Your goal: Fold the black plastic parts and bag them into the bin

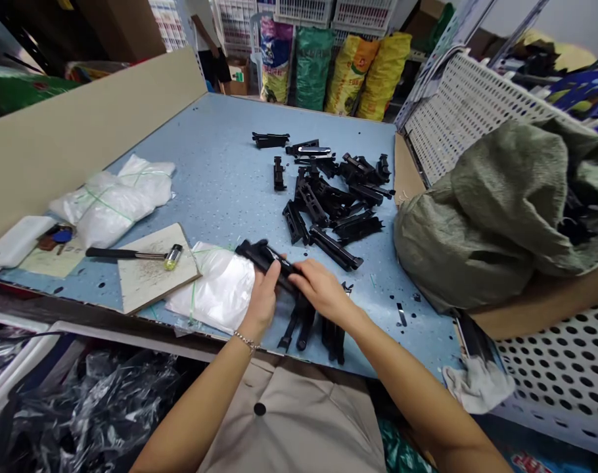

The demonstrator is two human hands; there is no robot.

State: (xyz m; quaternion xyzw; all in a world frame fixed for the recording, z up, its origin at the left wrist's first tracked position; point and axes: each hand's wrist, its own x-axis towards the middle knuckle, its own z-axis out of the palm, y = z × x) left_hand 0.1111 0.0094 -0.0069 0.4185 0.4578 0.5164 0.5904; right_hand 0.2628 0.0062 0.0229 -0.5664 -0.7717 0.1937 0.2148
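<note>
A long black part (253,251), narrow and hinged-looking, is held slightly above the front of the blue table (215,144). My left hand (263,295) is closed around it, thumb on top. The fingers of my right hand (321,286) grip its right end; some fingertips are hidden. Below the hands, several similar black parts (306,322) lie at the table's front edge. A larger heap of such black parts (328,197) spreads beyond my hands. Beside my left hand rests a clear plastic bag bundle (215,289).
To the left, a hammer (131,253) with a yellow tip lies across a board (156,282). Tied plastic bags (116,197) and a white device (18,240) sit behind it. A green-grey sack (481,210) bulges at right beside a white perforated crate (560,368).
</note>
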